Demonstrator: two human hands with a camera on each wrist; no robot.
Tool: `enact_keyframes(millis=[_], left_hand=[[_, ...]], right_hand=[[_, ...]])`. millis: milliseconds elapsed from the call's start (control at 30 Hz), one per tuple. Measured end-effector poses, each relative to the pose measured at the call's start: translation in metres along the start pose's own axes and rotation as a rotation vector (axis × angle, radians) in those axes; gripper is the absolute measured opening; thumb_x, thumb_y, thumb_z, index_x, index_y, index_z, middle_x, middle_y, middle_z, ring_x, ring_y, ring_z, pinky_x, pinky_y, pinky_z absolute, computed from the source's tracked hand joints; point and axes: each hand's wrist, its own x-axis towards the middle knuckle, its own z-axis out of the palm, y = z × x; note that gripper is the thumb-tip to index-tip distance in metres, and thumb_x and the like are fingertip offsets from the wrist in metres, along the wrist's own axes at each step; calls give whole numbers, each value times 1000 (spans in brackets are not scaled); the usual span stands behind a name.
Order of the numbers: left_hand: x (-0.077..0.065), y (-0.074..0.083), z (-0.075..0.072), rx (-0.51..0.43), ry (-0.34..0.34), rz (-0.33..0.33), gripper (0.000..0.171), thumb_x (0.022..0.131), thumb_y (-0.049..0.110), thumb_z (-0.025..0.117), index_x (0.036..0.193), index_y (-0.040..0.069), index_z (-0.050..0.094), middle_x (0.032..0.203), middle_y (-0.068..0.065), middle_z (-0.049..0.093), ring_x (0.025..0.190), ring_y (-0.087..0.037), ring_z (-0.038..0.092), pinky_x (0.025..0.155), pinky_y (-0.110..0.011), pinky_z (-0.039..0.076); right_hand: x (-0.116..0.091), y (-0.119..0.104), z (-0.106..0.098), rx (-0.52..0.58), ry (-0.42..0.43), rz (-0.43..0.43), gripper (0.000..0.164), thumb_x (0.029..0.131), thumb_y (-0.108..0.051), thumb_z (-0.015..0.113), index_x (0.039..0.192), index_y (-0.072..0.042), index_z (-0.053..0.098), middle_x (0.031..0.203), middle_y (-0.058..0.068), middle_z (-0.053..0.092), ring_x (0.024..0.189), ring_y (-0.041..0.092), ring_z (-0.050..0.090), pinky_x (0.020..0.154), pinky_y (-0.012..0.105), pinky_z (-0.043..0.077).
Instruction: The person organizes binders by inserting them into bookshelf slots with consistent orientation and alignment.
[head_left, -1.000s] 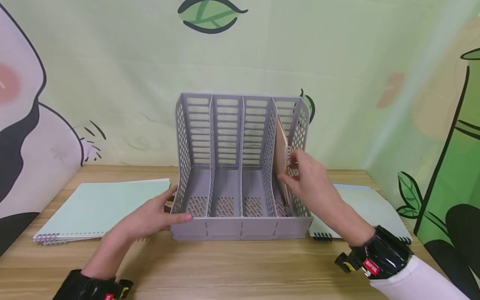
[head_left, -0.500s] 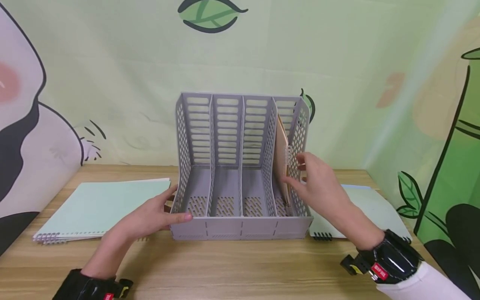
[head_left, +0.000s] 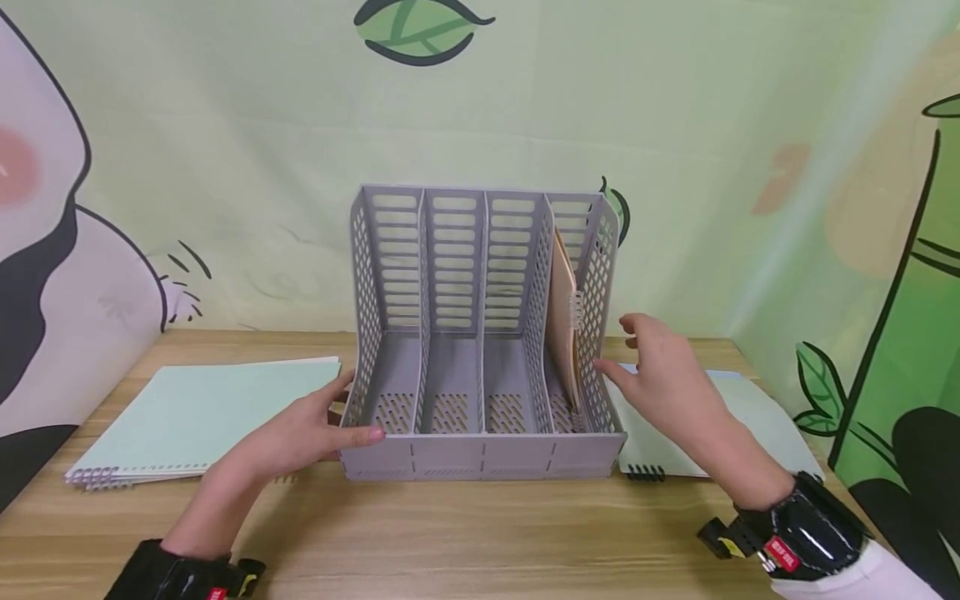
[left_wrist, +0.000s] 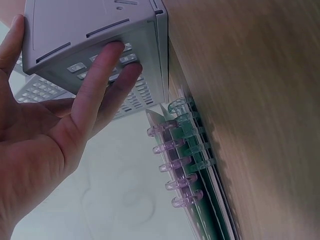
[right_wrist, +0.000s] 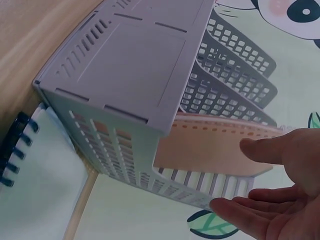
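Note:
A light purple file rack [head_left: 480,457] with upright dividers stands at the middle of the table. A pinkish-tan spiral notebook [head_left: 562,312] stands on edge in its far right compartment, leaning against the divider; the right wrist view shows its tan cover [right_wrist: 205,145] too. My left hand [head_left: 300,429] holds the rack's front left corner, thumb over the front lip and fingers against the perforated side. My right hand [head_left: 667,379] is just outside the rack's right side wall, thumb and fingers apart with nothing between them.
Mint-green spiral notebooks [head_left: 210,417] lie stacked on the table left of the rack. A pale notebook with black rings [head_left: 750,425] lies to its right, partly under my right forearm. A printed green cloth [head_left: 675,167] hangs behind the table.
My right hand has let go of the tan notebook and moved right, out of the compartment and past the side wall. The notebook stays in place; my left hand has not moved.

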Motion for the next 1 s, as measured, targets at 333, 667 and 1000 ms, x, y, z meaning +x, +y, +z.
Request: enact_keyframes(millis=[333, 667, 1000], left_hand=[[1, -1, 0, 12, 5, -7, 108, 86, 36, 78, 158, 5, 4, 137, -24, 38, 108, -30, 59, 72, -32, 55], [1, -1, -1, 18, -2, 5, 108, 86, 36, 78, 158, 4, 4, 135, -24, 39, 106, -30, 60, 71, -33, 55], [0, -1, 0, 11, -3, 8, 107, 87, 34, 77, 158, 4, 3, 138, -24, 38, 108, -30, 60, 72, -32, 55]], right_hand=[[-10, 16, -4, -137, -122, 34, 51, 86, -17, 77, 125, 9, 57, 120, 25, 57, 104, 41, 58, 76, 47, 50], [-19, 35, 2, -248, -339, 72, 46, 80, -23, 82, 115, 3, 66, 109, 18, 64, 92, 37, 64, 63, 44, 51], [-27, 53, 14, -244, -449, 91, 53, 74, -22, 86, 116, 3, 63, 109, 17, 64, 98, 38, 62, 70, 45, 51]])
